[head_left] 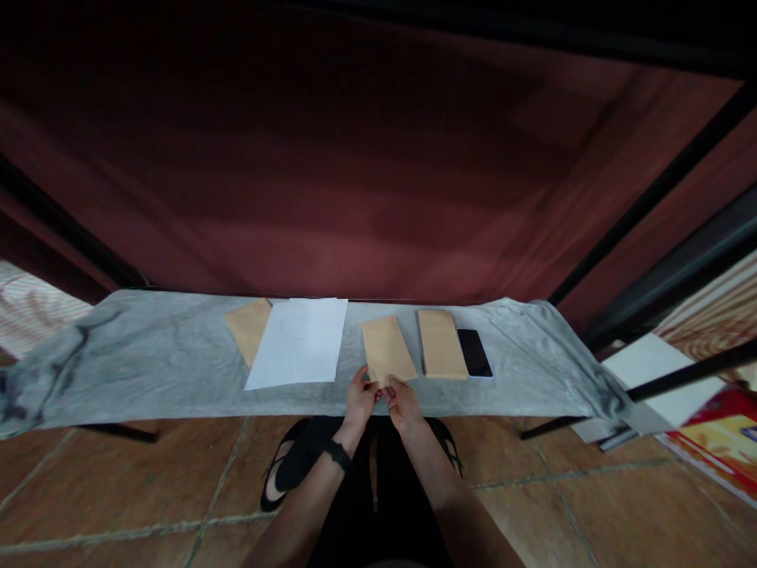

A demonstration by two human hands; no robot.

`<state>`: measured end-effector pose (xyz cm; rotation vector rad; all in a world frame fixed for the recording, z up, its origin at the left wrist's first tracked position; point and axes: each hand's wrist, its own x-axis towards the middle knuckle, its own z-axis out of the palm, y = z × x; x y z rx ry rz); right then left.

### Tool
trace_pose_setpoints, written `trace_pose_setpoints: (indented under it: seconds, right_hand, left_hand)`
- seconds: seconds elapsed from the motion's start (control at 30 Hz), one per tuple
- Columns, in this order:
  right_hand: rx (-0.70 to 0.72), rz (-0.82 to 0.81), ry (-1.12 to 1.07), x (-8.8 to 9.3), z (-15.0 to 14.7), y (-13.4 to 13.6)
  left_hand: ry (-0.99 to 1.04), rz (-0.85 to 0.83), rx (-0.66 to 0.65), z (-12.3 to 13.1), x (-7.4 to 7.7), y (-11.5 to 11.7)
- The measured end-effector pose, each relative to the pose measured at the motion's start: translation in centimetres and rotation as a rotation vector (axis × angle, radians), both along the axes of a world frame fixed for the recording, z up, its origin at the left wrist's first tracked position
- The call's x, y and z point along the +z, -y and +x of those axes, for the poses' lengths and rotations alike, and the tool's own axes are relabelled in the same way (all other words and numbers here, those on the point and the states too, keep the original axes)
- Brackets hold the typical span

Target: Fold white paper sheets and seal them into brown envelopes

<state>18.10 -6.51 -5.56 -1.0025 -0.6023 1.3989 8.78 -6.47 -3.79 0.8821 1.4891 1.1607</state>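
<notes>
Both the left hand (359, 397) and the right hand (403, 401) keep to the near end of a brown envelope (389, 347), each grip with fingers together, pinching its edge. This envelope lies, slightly turned, near the front of a desk covered by a grey cloth (159, 355), between white sheets (301, 339) on the left and a brown stack (443, 343) with a phone (475, 353) just beside it on the right. Beyond the sheets' far left edge another brown piece (245, 322) peeks out, and behind everything rises a dark red panel (378, 197).
</notes>
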Motion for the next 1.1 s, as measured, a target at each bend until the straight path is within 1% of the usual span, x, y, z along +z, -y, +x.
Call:
trace_pose_setpoints:
  seconds: [0.07, 0.2, 0.27, 0.33, 0.43, 0.47, 0.53, 0.6, 0.67, 0.7, 0.73, 0.8, 0.9, 1.0, 1.1]
  right_hand:
    - [0.054, -0.037, 0.060, 0.0, 0.8, 0.2]
    - [0.180, -0.095, 0.250, 0.4, 3.7, 1.2]
    - [0.176, -0.059, 0.389, 0.6, 5.0, 1.7]
    - [0.174, 0.135, 0.734, 0.5, 5.7, 2.1]
    - [0.233, 0.496, 1.392, 0.1, 5.9, 2.5]
    - [0.249, 0.564, 1.546, -0.2, 5.8, 2.6]
    - [0.243, 0.638, 1.737, -0.7, 5.5, 2.7]
    - [0.219, 0.667, 1.809, -1.1, 5.4, 2.8]
    - [0.210, 0.682, 1.828, -1.3, 5.4, 2.7]
    - [0.207, 0.686, 1.833, -1.3, 5.4, 2.7]
    - [0.203, 0.688, 1.836, -1.3, 5.5, 2.7]
    - [0.192, 0.695, 1.838, -1.2, 5.5, 2.6]
    - [0.181, 0.717, 1.837, -0.9, 5.5, 2.6]
    - [0.186, 0.718, 1.832, -0.7, 5.4, 2.6]
    - [0.209, 0.694, 1.806, -0.6, 5.3, 2.6]
  left_hand:
    - [-0.055, -0.019, -0.016, -0.4, -0.1, -0.6]
    - [-0.216, -0.030, -0.091, -2.2, 0.1, -1.8]
    - [-0.299, -0.033, -0.138, -3.0, 0.2, -2.1]
    - [-0.373, -0.037, -0.178, -3.6, 0.3, -2.2]
    - [-0.483, -0.036, -0.197, -3.9, 0.3, -1.8]
    - [-0.532, -0.025, -0.185, -3.8, 0.2, -1.6]
    - [-0.699, 0.077, -0.167, -3.6, 0.1, -1.6]
    - [-0.904, 0.284, -0.206, -3.0, -0.3, -2.2]
    - [-1.061, 0.485, -0.322, -2.1, -0.7, -3.6]
    - [-1.100, 0.533, -0.389, -1.6, -1.0, -4.7]
    - [-1.139, 0.546, -0.462, -1.1, -1.3, -5.9]
    - [-1.208, 0.513, -0.582, -0.2, -1.7, -8.5]
    - [-1.268, 0.512, -0.699, 0.5, -2.1, -12.4]
    - [-1.276, 0.527, -0.718, 0.9, -2.2, -15.3]
    - [-1.262, 0.526, -0.700, 1.1, -2.2, -16.9]
